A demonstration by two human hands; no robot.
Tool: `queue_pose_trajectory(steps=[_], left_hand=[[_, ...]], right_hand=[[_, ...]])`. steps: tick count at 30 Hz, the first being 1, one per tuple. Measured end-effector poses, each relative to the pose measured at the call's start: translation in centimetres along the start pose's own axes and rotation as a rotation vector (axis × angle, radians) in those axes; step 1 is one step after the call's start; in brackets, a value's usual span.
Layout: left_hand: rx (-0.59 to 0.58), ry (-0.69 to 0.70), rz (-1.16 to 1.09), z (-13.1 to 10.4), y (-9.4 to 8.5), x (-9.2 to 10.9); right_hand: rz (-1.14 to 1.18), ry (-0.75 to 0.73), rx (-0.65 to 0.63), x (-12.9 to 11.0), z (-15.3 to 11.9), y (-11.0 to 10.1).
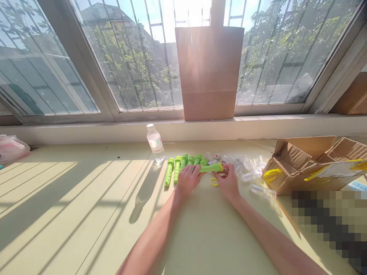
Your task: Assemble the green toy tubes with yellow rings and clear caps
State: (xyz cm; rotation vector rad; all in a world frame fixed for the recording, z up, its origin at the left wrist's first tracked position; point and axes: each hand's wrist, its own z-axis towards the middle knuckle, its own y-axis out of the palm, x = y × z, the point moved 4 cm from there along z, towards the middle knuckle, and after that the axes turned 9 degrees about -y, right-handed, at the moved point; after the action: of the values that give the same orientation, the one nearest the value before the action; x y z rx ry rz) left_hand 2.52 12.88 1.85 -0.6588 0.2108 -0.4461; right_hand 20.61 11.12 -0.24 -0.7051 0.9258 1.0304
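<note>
My left hand [189, 176] is closed around the plain end of a green flashlight-shaped plastic tube [210, 168], held level just above the table. The tube's other end carries a yellow rim. My right hand [229, 181] pinches at that yellow end, its fingers bent around it. Below, a loose yellow ring [214, 182] lies on the table near my right fingertips. Several similar green tubes [169, 172] lie side by side to the left of and behind my left hand, which partly hides them. Clear plastic pieces [249, 164] are heaped beyond my right hand.
A water bottle [155, 143] stands left of the tubes. To the right is an open cardboard box [304, 172] with a single clear plastic piece [263, 191] in front. A cardboard sheet [210, 72] leans against the window. A pink plastic bag [13, 148] sits far left.
</note>
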Motion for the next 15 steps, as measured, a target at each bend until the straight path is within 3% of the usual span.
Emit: queue_pose_trajectory(steps=[15], left_hand=[[-0.154, -0.042, 0.008, -0.7, 1.4, -0.2]], right_hand=[[-0.04, -0.013, -0.003, 0.3, 0.0, 0.0]])
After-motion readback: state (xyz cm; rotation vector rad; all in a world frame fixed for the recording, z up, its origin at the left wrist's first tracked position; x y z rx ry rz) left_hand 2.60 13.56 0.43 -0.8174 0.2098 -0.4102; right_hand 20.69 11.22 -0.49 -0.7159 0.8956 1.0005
